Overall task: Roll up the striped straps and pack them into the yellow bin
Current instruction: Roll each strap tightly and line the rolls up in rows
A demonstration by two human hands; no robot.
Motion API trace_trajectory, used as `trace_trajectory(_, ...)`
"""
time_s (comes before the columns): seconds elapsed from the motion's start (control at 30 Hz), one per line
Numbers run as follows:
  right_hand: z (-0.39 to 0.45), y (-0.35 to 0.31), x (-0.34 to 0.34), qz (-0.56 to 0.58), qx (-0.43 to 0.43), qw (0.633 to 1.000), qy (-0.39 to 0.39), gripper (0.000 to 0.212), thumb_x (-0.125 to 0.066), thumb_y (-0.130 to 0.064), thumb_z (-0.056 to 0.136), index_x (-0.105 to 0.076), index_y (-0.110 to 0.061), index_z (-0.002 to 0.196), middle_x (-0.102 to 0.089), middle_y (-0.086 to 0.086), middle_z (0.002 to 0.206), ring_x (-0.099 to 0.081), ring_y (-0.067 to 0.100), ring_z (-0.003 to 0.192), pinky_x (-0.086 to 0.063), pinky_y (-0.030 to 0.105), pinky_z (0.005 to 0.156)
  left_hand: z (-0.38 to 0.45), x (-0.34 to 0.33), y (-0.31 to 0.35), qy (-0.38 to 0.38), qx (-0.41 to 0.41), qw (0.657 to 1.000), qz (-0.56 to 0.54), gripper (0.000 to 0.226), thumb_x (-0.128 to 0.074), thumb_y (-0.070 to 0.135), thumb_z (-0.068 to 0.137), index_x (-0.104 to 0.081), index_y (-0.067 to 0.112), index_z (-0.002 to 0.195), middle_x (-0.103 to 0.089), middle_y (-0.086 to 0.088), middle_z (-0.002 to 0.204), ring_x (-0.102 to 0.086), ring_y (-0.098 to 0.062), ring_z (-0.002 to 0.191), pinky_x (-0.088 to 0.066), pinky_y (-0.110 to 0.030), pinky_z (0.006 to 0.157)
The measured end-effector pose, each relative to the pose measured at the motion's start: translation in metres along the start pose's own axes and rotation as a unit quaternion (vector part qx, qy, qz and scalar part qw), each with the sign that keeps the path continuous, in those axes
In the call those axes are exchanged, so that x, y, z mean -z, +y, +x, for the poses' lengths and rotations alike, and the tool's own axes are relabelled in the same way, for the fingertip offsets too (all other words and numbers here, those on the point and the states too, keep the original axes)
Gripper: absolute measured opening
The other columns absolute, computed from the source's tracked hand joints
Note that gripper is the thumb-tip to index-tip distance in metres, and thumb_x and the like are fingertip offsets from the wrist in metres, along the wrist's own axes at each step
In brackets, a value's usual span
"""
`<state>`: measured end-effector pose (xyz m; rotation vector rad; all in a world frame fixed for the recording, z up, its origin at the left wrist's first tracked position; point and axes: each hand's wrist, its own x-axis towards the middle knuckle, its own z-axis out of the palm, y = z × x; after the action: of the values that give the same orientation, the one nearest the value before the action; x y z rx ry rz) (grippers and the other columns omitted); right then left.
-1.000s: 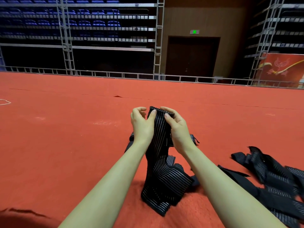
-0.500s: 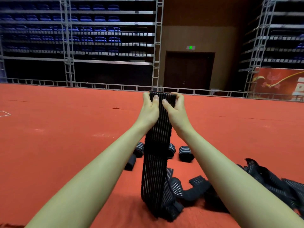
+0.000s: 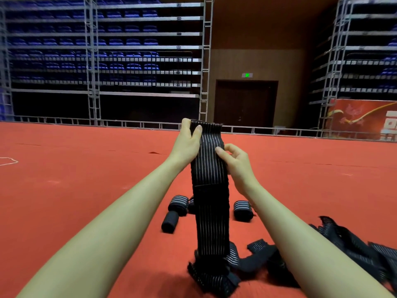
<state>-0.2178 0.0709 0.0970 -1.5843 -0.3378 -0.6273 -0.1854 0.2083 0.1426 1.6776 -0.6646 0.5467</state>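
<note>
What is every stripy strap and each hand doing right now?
Held strap: hanging upright, unrolled, lower end bunched on the red floor.
Left hand: pinching its top edge.
Right hand: gripping its side, lower down.
Rolled straps: rolled, lying on the floor.
Loose pile: unrolled, tangled.
Yellow bin: not in view.

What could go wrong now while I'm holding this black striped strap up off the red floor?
The black striped strap is pinched only at its top by the left hand; the right hand grips its edge lightly, so it may slip. Its bottom end lies among loose straps and could snag.
</note>
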Motion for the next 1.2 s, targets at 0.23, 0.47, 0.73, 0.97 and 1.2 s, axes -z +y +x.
trace_trajectory(0.23,-0.005,-0.004,0.001,0.063,-0.020,0.998,-0.003,0.011,-0.056,-0.020,0.096,-0.060,-0.010,0.098,-0.054,0.012,0.072,-0.044,0.017,0.044,-0.034,0.024,0.039,-0.025,-0.004,-0.010,-0.029,0.047,0.995,-0.077,0.005,-0.044,0.022,0.100,-0.047,0.017,0.099,-0.060,-0.002,0.097,-0.059,-0.011,0.085,-0.049,-0.027,0.076)
trace_trajectory(0.47,-0.021,-0.011,0.003,0.193,-0.036,0.978,-0.064,0.024,-0.047,-0.001,0.095,-0.064,-0.016,0.102,-0.058,0.004,0.072,-0.047,0.008,0.044,-0.041,0.018,0.038,-0.047,0.005,-0.018,-0.034,0.092,0.972,-0.214,0.013,-0.050,0.007,0.094,-0.055,0.018,0.092,-0.060,-0.004,0.076,-0.054,-0.015,0.059,-0.043,-0.025,0.051)
trace_trajectory(0.73,-0.036,0.007,0.007,0.231,-0.117,0.965,-0.051,0.027,-0.037,-0.013,0.089,-0.062,-0.009,0.079,-0.060,0.003,0.073,-0.051,0.016,0.061,-0.040,0.024,0.052,-0.072,-0.002,-0.038,-0.055,0.147,0.933,-0.324,0.030,-0.031,0.003,0.090,-0.059,0.010,0.082,-0.057,-0.004,0.072,-0.050,-0.013,0.057,-0.039,-0.023,0.049)
trace_trajectory(0.97,-0.046,0.042,0.010,0.183,-0.153,0.970,-0.042,0.021,-0.050,0.002,0.091,-0.063,-0.008,0.104,-0.067,0.008,0.084,-0.064,0.017,0.067,-0.054,0.027,0.060,-0.086,-0.012,-0.067,-0.060,0.166,0.960,-0.217,0.010,-0.056,0.010,0.093,-0.059,0.013,0.103,-0.065,0.000,0.084,-0.063,-0.009,0.066,-0.048,-0.020,0.053)
trace_trajectory(1.2,-0.064,0.094,0.017,0.169,-0.217,0.960,-0.056,0.017,-0.050,-0.001,0.095,-0.058,-0.012,0.105,-0.063,0.011,0.089,-0.064,0.015,0.062,-0.052,0.024,0.051,-0.101,-0.019,-0.115,-0.085,0.198,0.967,-0.133,0.012,-0.061,0.010,0.090,-0.068,0.013,0.100,-0.064,-0.009,0.082,-0.057,-0.023,0.073,-0.045,-0.036,0.067)
